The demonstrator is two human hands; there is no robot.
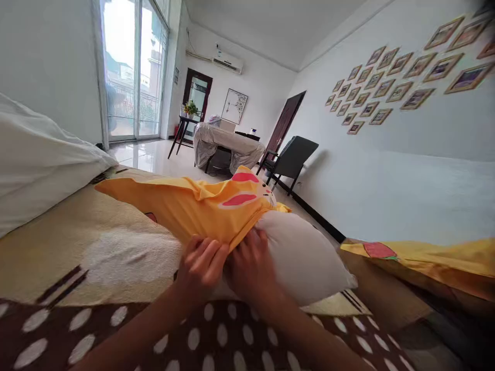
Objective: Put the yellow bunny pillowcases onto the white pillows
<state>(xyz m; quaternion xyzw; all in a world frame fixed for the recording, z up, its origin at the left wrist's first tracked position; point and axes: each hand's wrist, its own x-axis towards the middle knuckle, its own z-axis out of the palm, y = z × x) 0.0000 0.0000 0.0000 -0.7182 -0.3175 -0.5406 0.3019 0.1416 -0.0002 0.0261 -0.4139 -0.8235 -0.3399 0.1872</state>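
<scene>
A yellow pillowcase (181,198) printed with a white rabbit with pink ears lies partly over a white pillow (309,257). The pillow's right part sticks out of the cloth, while the left end of the pillowcase tapers flat. My left hand (204,263) is closed, its fingers pinching the pillowcase's near edge. Close beside it, my right hand (253,265) is closed where the cloth's edge meets the pillow. Its fingertips are tucked in and partly hidden.
Beneath lies a beige blanket (127,288) with a brown, white-spotted border (220,335). White bedding (42,159) rises at left, and another yellow cloth (436,257) lies at right. Beyond stand a plastic-covered table (232,141) and a black chair (292,157).
</scene>
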